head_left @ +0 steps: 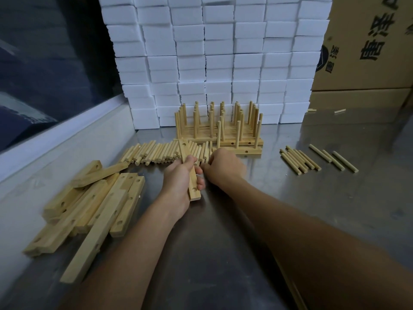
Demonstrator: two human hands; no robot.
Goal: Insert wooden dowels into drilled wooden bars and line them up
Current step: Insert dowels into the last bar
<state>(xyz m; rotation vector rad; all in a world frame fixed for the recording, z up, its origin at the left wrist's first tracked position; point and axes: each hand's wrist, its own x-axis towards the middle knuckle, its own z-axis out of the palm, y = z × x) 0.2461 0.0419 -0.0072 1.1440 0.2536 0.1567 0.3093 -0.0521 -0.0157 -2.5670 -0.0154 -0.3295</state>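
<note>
Left hand (178,175): fingers (200,183) curled round a drilled bar (190,173), gripped at its middle; the bar's long axis runs near to far, leaning slightly left at the far end, with one hole showing near the near end and another near the far end. Right hand (223,166): just right of the bar, knuckles up, fingers curled down into the near edge of the loose dowel row (165,153); whether they already pinch a dowel cannot be told, as the fingertips are hidden under the hand. Loose dowel row: lies on the counter (234,220) just beyond both hands, spreading left from the right hand, each dowel's long axis running roughly near to far. Judgement: the right hand is the nearer to the dowels, and the coming move turns on bringing a dowel end round to a hole in the held bar, which lies immediately left of that hand. Finished bars (223,133): lined up side by side farther back, dowels standing upright in them. Undrilled-looking stock, left: a heap of spare bars (93,202) with holes visible. Right: a smaller group of dowels (299,161), well apart. Behind: stacked white foam blocks (212,52) and a cardboard carton (368,41).
</note>
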